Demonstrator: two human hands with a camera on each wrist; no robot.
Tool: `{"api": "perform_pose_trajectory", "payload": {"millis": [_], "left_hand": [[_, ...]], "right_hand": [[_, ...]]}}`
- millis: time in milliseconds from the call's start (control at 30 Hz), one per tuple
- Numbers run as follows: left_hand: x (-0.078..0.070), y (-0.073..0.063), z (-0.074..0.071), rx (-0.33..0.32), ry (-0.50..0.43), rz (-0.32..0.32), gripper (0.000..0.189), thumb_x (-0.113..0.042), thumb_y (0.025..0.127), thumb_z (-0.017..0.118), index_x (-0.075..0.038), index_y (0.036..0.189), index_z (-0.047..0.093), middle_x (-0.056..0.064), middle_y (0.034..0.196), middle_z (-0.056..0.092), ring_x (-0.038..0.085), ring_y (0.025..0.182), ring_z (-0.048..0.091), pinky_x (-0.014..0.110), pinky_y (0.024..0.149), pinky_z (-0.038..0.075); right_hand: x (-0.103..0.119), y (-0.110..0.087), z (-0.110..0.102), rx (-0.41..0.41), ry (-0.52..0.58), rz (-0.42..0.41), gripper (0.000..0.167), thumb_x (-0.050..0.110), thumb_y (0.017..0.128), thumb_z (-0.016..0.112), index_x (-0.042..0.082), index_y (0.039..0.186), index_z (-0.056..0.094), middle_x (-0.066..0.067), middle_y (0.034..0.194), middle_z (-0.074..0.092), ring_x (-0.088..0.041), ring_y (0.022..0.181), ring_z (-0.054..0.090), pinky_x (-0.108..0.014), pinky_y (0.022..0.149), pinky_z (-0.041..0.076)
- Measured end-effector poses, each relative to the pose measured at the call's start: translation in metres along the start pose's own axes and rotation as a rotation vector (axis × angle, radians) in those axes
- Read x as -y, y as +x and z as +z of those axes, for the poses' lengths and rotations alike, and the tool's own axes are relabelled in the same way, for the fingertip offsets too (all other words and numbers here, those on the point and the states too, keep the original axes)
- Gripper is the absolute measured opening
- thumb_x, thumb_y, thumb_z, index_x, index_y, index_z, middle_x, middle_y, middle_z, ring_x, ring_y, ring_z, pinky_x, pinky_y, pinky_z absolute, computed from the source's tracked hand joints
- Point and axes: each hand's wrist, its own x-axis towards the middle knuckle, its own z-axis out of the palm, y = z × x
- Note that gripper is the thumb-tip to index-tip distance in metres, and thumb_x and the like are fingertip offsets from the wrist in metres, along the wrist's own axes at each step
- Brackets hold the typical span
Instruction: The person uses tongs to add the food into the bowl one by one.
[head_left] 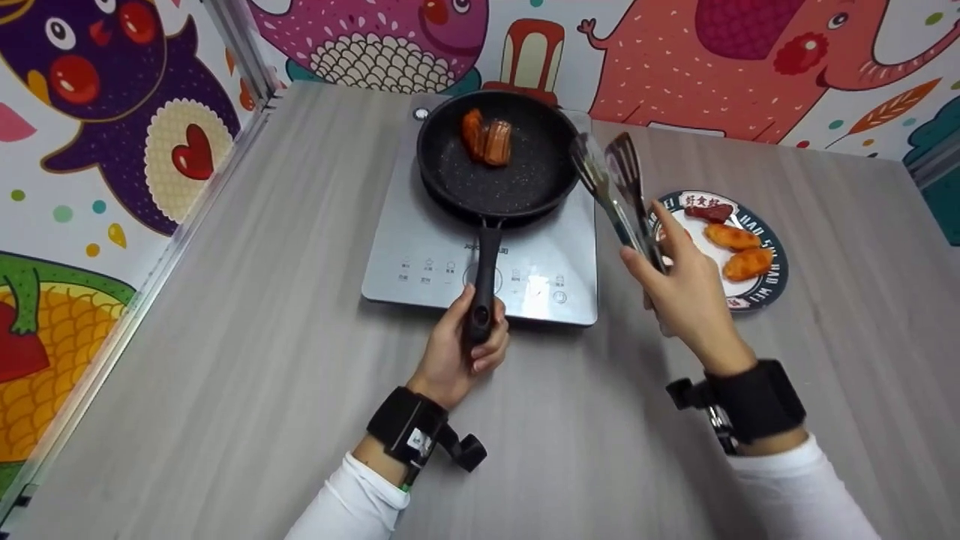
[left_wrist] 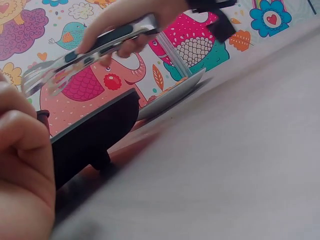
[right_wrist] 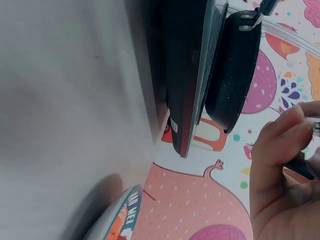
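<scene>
My left hand (head_left: 459, 352) grips the black handle (head_left: 489, 262) of a frying pan (head_left: 517, 191), which sits on a silver induction cooker (head_left: 397, 247). Two browned food pieces (head_left: 498, 142) lie in the pan, left of its middle. In my right hand (head_left: 694, 296) is a pair of metal tongs (head_left: 619, 199), held up between the pan and the plate. Their slotted ends stand apart near the pan's right rim, with nothing between them. The left wrist view shows the tongs (left_wrist: 95, 55) raised above the cooker's edge. Only part of the right hand (right_wrist: 280, 175) shows in the right wrist view.
To the right stands a plate (head_left: 780, 266) with a dark lettered rim. On it lie two orange-yellow food pieces (head_left: 748, 264) and a dark red piece (head_left: 709, 213); my right hand covers its left part. Cartoon-printed walls (head_left: 660, 67) close off the back and left of the table.
</scene>
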Motion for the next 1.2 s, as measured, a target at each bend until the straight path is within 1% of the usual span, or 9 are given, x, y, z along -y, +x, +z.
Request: {"api": "perform_pose_trajectory", "payload": {"millis": [100,267,400,533,633,733,867,1067,1200], "left_hand": [[-0.001,0.000,0.000,-0.004,0.006,-0.007,0.042,-0.042,0.096,0.025,-0.008,0.085,0.047,-0.006,0.051,0.035,0.007,0.041,0.028,0.019,0.038,0.022],[0.000,-0.001,0.000,-0.007,-0.006,0.000,0.042,-0.042,0.096,0.025,-0.008,0.085,0.047,-0.006,0.051,0.035,0.007,0.041,0.029,0.020,0.037,0.022],[0.000,-0.001,0.000,-0.006,-0.023,0.009,0.042,-0.042,0.096,0.026,-0.007,0.085,0.047,-0.006,0.051,0.035,0.007,0.041,0.029,0.020,0.037,0.022],[0.001,-0.001,0.000,-0.005,-0.019,0.017,0.041,-0.041,0.096,0.027,-0.007,0.085,0.048,-0.006,0.051,0.035,0.007,0.041,0.029,0.019,0.037,0.022],[0.001,0.000,0.000,-0.001,-0.017,0.019,0.041,-0.041,0.096,0.027,-0.007,0.085,0.048,-0.006,0.051,0.035,0.007,0.041,0.029,0.019,0.037,0.023],[0.000,0.001,0.000,0.002,-0.020,0.018,0.041,-0.041,0.096,0.027,-0.007,0.085,0.047,-0.005,0.051,0.035,0.007,0.041,0.029,0.019,0.037,0.023],[0.000,0.000,0.000,0.001,-0.021,0.017,0.041,-0.041,0.096,0.027,-0.007,0.085,0.047,-0.005,0.051,0.035,0.007,0.041,0.029,0.018,0.037,0.023],[0.001,-0.001,-0.001,-0.002,-0.015,0.019,0.041,-0.040,0.096,0.026,-0.007,0.085,0.047,-0.006,0.051,0.035,0.007,0.041,0.029,0.019,0.037,0.023],[0.000,0.000,-0.001,-0.008,-0.027,0.018,0.041,-0.041,0.096,0.026,-0.007,0.086,0.047,-0.006,0.052,0.036,0.006,0.041,0.029,0.018,0.037,0.024]], "right_hand": [[-0.008,-0.012,-0.004,-0.016,0.032,0.019,0.066,0.053,0.080,0.055,0.040,0.137,0.023,-0.008,0.100,0.056,-0.021,0.044,0.054,-0.033,0.036,0.044],[-0.018,-0.026,-0.009,-0.059,0.060,0.026,0.064,0.048,0.082,0.056,0.035,0.138,0.027,-0.007,0.088,0.055,-0.024,0.045,0.054,-0.031,0.036,0.044],[-0.028,-0.036,-0.012,-0.078,0.081,0.078,0.065,0.046,0.082,0.057,0.033,0.138,0.027,-0.006,0.083,0.054,-0.025,0.046,0.054,-0.031,0.035,0.043],[-0.038,-0.039,-0.016,-0.104,0.098,0.134,0.067,0.044,0.083,0.057,0.031,0.140,0.023,-0.009,0.078,0.055,-0.023,0.045,0.053,-0.030,0.034,0.041],[-0.044,-0.038,-0.022,-0.120,0.091,0.159,0.069,0.043,0.084,0.057,0.030,0.141,0.021,-0.008,0.080,0.056,-0.020,0.046,0.054,-0.030,0.034,0.041],[-0.047,-0.035,-0.029,-0.123,0.049,0.178,0.069,0.046,0.084,0.055,0.028,0.141,0.021,-0.008,0.084,0.056,-0.020,0.048,0.055,-0.030,0.035,0.042],[-0.050,-0.030,-0.036,-0.112,-0.027,0.193,0.069,0.051,0.084,0.052,0.023,0.141,0.026,-0.012,0.080,0.057,-0.023,0.047,0.056,-0.030,0.038,0.042],[-0.060,-0.025,-0.045,-0.043,-0.130,0.212,0.072,0.054,0.084,0.049,0.018,0.141,0.024,-0.012,0.070,0.060,-0.021,0.045,0.057,-0.032,0.038,0.043],[-0.068,-0.024,-0.048,0.002,-0.189,0.195,0.071,0.050,0.085,0.049,0.014,0.141,0.024,-0.014,0.072,0.061,-0.021,0.046,0.058,-0.032,0.039,0.043]]}}
